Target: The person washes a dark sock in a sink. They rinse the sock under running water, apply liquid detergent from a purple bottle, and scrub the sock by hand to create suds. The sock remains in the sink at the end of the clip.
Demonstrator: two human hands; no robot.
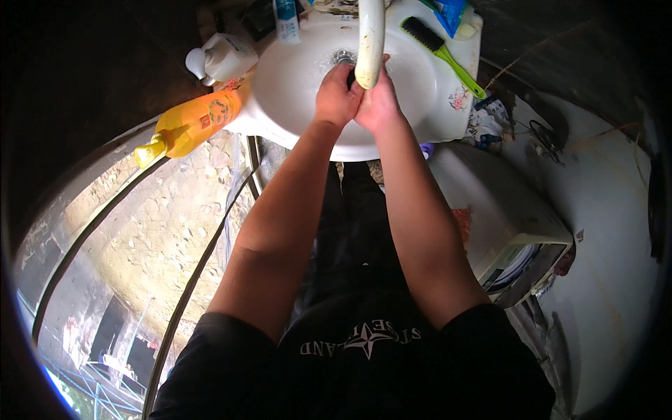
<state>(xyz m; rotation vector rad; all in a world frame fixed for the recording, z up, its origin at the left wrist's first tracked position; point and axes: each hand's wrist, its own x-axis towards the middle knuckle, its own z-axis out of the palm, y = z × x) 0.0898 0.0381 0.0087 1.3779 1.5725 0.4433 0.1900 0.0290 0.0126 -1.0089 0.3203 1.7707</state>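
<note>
My left hand (336,97) and my right hand (382,105) meet over a white washbasin (294,100), palms turned toward each other and touching near the thumbs. Directly above them hangs the end of a pale, stained faucet spout (370,47), which covers part of my right hand. Most of the fingers point away from me and are hidden, so whether anything lies between the hands cannot be seen. Just beyond my left hand is the metal drain (344,56), with some water around it.
An orange liquid bottle (194,123) and a white pump bottle (226,56) lie at the basin's left. A tube (286,21) rests on the back rim. To the right are a green-handled brush (443,55), a blue packet (450,13) and a top-loading washing machine (504,220).
</note>
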